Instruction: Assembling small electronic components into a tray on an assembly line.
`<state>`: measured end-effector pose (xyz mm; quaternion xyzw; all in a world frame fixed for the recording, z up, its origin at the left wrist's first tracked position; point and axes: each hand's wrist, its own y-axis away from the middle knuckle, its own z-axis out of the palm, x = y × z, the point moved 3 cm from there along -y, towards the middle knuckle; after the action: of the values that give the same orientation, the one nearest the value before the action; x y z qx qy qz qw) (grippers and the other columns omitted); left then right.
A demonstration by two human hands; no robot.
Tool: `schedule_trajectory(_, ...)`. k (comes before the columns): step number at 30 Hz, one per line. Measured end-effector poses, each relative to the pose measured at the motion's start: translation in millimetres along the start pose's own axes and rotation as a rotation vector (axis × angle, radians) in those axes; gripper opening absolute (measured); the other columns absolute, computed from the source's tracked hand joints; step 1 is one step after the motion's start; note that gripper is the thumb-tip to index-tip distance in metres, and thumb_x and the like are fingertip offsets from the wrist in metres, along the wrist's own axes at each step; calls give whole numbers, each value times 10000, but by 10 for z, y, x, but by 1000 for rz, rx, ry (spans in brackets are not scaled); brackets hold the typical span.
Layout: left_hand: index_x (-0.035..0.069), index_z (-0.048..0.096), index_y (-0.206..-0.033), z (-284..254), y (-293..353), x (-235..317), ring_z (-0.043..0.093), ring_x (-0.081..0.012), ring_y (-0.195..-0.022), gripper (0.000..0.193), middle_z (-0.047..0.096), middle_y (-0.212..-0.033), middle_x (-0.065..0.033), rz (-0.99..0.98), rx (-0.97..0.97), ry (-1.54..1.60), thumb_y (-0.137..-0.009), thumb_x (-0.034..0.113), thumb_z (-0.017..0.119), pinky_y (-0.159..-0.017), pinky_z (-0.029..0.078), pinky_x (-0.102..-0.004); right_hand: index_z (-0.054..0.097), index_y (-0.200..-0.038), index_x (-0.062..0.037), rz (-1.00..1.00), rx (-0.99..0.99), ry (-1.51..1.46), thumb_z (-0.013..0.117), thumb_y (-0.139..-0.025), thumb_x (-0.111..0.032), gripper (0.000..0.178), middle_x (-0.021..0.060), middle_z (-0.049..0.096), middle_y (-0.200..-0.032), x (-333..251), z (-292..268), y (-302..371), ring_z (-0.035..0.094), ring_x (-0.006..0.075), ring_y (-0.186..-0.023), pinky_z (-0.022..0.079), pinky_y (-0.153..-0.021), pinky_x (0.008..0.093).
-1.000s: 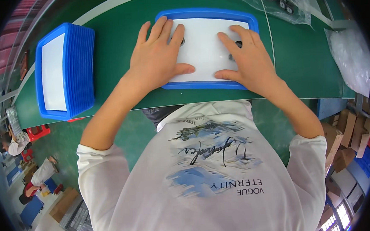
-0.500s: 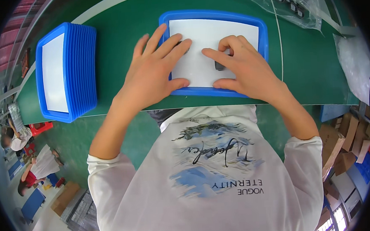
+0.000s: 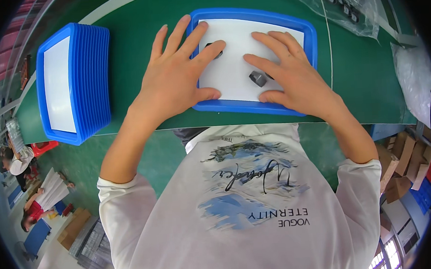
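Observation:
A blue tray [image 3: 262, 12] lined with a white sheet [image 3: 241, 34] lies in front of me. Over its left side is my left hand [image 3: 175, 75], fingers spread and holding nothing. A black part [image 3: 215, 49] shows partly from under its index finger. At the tray's right side my right hand [image 3: 296, 75] is open, thumb near the front rim and fingers stretched over the sheet. A small dark grey-black angular block [image 3: 257, 78] lies on the sheet between that thumb and index finger. Another dark bit beside it is mostly covered by the hand.
On the left of the green table [image 3: 135, 36] stands a stack of blue trays [image 3: 91, 83], the outermost with a white sheet. A clear bag of black parts [image 3: 350, 3] lies at the far right. Near the right edge is a whitish plastic bag [image 3: 412, 80]. Cardboard boxes [image 3: 400, 167] sit below.
My right hand has opened and drawn back to the right, uncovering the block, which now sits at a different angle. My left hand stays nearly in place, fingers a little wider.

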<state>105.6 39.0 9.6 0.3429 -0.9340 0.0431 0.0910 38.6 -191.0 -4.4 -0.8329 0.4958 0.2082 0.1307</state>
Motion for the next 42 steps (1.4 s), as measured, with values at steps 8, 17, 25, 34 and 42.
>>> schedule_trajectory(8, 181, 588, -1388, 66, -67, -8, 308, -366, -1487, 667, 535, -1465, -142, 55, 11, 9, -791, 374, 815, -1216, 212, -560, 578, -1383, -108, -47, 6, 82, 840, -721, -201, 718, 140, 352, -1581, -48, 8, -10, 331, 405, -1409, 357, -1151, 495)
schedule_trajectory(17, 135, 656, -1299, 90, -19, -10, 279, -370, -1504, 449, 521, -1490, -108, -28, 220, 242, -864, 176, 757, -1181, 262, -522, 667, -1212, -65, -59, 120, -50, 807, -747, -106, 488, 129, 489, -1430, -90, -39, 9, 464, 354, -1265, 437, -1048, 446)
schedule_trajectory(25, 83, 728, -1098, 53, -87, -26, 464, -375, -1292, 339, 602, -1278, -112, -9, 315, 136, -774, 149, 807, -1072, 391, -482, 694, -1057, -50, -88, 141, -98, 765, -772, -38, 294, 79, 593, -1024, -35, 15, -97, 601, 271, -969, 536, -821, 376)
schedule_trajectory(34, 24, 695, -1151, -1051, 722, -475, 624, -358, -1051, 309, 692, -1115, -158, -363, 738, 17, -843, 36, 718, -967, 482, -415, 623, -1133, -25, 300, 775, -1611, 628, -952, -154, 222, 87, 641, -959, 469, -413, 323, 618, 192, -792, 486, -623, 293)
schedule_trajectory(42, 19, 677, -1179, -1360, 2160, -2336, 665, -395, -1010, 330, 706, -1071, -219, -1092, 248, -243, -892, 182, 651, -897, 527, -452, 625, -988, -37, 664, 380, -1114, 658, -944, -219, 190, 57, 600, -724, 874, -220, 527, 541, 127, -524, 395, -448, 260)
